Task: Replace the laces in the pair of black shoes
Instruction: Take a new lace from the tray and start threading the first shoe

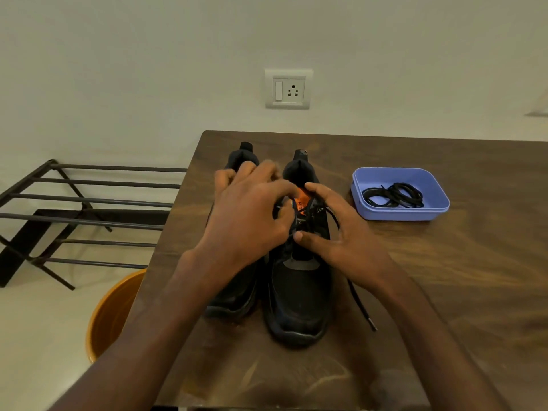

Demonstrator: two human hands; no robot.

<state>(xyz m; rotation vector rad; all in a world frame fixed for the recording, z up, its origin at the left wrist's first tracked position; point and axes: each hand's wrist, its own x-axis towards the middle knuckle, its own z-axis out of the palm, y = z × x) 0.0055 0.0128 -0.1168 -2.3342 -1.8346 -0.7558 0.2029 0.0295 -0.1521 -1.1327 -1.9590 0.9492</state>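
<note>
Black shoes stand side by side on the brown wooden desk (444, 277), toes pointing near, heels far. The right shoe (299, 304) is in full view; the left shoe (237, 295) is largely hidden under my left hand (249, 221). Both hands work at the lacing of the right shoe, just below its orange tongue label (302, 197). My left hand reaches across from the left with its fingers curled, thumb and forefinger closing on the black lace (360, 304) at the eyelets, though the exact pinch is hidden among the crossings. My right hand (341, 232) lies on the right side of that shoe, forefinger bent toward the tongue and thumb pressed at the lace crossing, so the lace sits pinched between them. One loose end of the lace trails down the right side of the shoe onto the desk, its tip lying near the toe.

On the right, well apart from the shoes, a lilac plastic tray (376, 179) holds a coil of spare black laces (394, 195). A wall socket (288, 89) is on the far wall. Left of the desk stand a black metal rack (89, 203) and an orange bucket (109, 315) on the floor.
</note>
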